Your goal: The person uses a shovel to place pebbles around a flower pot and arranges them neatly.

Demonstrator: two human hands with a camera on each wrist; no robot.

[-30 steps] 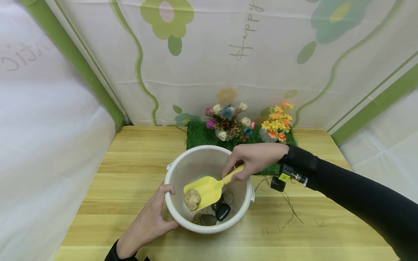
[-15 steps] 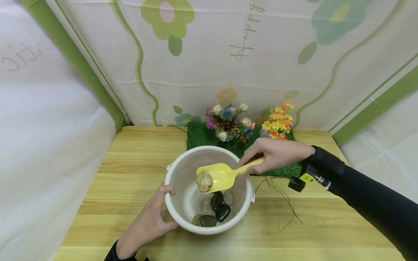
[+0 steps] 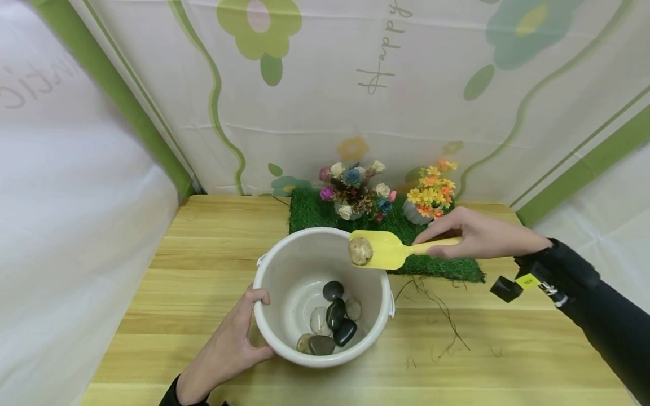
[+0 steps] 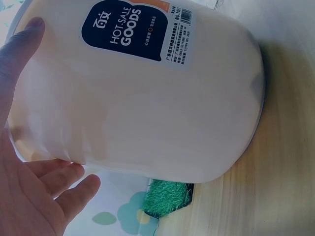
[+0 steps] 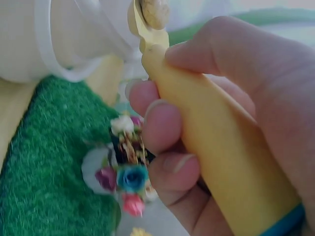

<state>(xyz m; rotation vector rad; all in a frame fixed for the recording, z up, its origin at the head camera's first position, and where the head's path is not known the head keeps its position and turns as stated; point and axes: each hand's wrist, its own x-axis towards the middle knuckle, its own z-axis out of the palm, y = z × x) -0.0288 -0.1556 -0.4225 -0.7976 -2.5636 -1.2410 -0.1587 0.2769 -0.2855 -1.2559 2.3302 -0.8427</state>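
Note:
My right hand (image 3: 472,234) grips the handle of a yellow toy shovel (image 3: 388,251), fingers wrapped round it in the right wrist view. A round tan stone (image 3: 360,251) lies on the shovel's blade, which overlaps the right back rim of a white bucket (image 3: 276,338). Inside the bucket, several smooth stones lie on the bottom, among them a black stone (image 3: 345,332) and a grey-brown stone (image 3: 322,345). My left hand (image 3: 228,344) holds the bucket's left rim, one finger hooked over the edge and the thumb against the outer wall. The label (image 4: 133,29) shows in the left wrist view.
Behind the bucket, a green turf mat (image 3: 431,268) carries a pot of mixed flowers (image 3: 355,192) and a pot of orange and yellow flowers (image 3: 431,192). Thin brown roots (image 3: 439,310) are scattered on the wooden table (image 3: 203,242) at right. A printed curtain (image 3: 315,113) hangs behind.
My right hand has lifted the shovel with the tan stone on it up and rightward, from inside the bucket to its right back rim. The left hand stays on the bucket.

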